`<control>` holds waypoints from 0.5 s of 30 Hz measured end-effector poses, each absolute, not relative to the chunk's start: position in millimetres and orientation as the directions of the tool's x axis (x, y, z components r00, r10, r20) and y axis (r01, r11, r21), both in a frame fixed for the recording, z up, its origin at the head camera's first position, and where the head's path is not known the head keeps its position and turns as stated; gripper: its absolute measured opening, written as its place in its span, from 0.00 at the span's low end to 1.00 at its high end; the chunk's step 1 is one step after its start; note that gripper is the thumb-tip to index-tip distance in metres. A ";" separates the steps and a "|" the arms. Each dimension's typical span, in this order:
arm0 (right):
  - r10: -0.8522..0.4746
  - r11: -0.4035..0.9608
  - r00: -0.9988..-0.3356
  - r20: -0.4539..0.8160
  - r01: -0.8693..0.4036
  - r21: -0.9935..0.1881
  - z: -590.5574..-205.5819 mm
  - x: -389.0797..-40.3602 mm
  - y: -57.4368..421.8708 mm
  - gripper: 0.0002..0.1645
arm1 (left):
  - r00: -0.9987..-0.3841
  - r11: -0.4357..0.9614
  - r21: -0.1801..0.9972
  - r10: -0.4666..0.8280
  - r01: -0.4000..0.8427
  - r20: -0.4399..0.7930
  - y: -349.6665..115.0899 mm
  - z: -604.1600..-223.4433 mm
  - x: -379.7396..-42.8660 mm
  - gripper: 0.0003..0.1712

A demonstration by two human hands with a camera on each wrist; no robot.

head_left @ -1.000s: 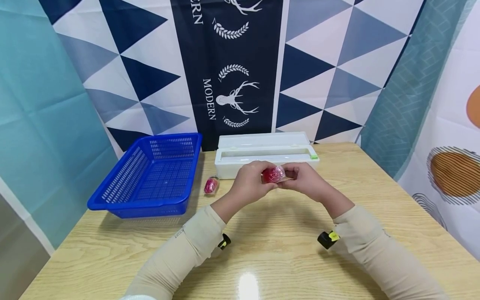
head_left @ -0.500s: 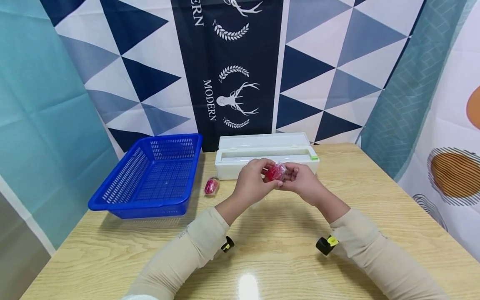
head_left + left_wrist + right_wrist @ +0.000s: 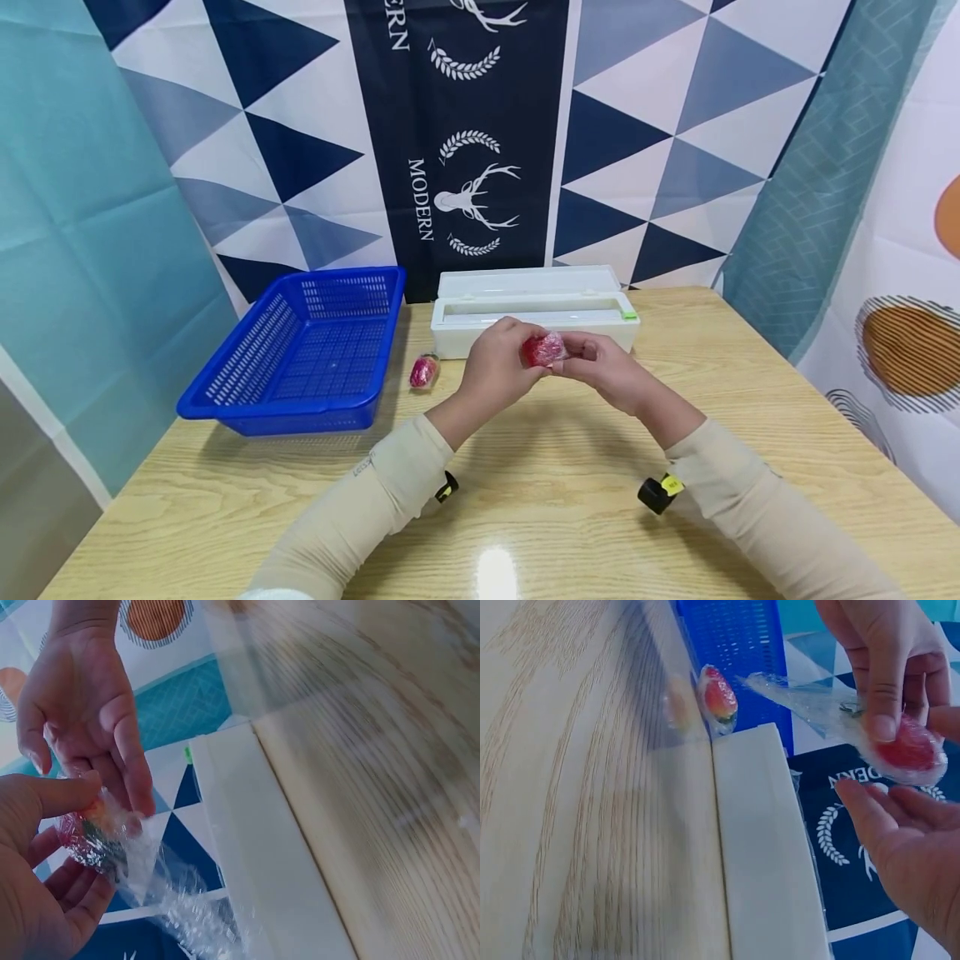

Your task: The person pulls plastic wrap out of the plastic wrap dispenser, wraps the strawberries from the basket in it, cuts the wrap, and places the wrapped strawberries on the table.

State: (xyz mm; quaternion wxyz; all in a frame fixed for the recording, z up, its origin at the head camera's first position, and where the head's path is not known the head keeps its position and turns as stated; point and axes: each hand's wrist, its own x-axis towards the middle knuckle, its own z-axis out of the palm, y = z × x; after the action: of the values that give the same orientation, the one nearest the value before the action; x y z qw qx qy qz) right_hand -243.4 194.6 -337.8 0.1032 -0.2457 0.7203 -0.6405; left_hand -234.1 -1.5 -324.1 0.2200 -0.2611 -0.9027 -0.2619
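Observation:
My left hand pinches a red strawberry wrapped in clear plastic film, held above the table before the white box. In the right wrist view, the thumb lies over the wrapped strawberry, whose green leaves show through. A loose tail of film trails from it in the left wrist view. My right hand is at its right side, with fingers extended and fingertips right at the film. Its palm faces the strawberry, fingers loosely spread. Another wrapped strawberry lies on the table left of the hands.
Behind the hands stands a long white film dispenser box, lid raised, a pale roll inside. To the left sits a blue perforated basket. A patterned cloth hangs behind the wooden table.
The wrapped strawberry has turned and shifted slightly left and down with my left hand. The right hand's fingers have changed position around it. Basket, box and second strawberry stay put.

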 end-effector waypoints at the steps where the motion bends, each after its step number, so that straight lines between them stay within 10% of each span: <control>1: -0.467 0.068 -0.868 0.168 -0.225 -0.972 -337.2 -243.3 194.4 0.29 | -0.758 0.729 0.341 0.363 0.594 0.542 -2.2 -324.8 -234.5 0.27; 15: -0.284 0.125 -0.940 0.188 -0.231 -0.965 -334.4 -235.4 188.0 0.24 | -0.639 0.691 0.205 0.457 0.693 0.618 -6.9 -327.1 -236.5 0.26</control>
State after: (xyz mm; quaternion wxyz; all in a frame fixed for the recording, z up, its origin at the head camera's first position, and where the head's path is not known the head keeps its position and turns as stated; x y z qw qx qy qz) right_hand -235.4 188.0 -334.4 0.0206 -0.1716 0.7497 -0.6388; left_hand -236.5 -6.9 -327.1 0.2708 -0.3271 -0.8789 -0.2174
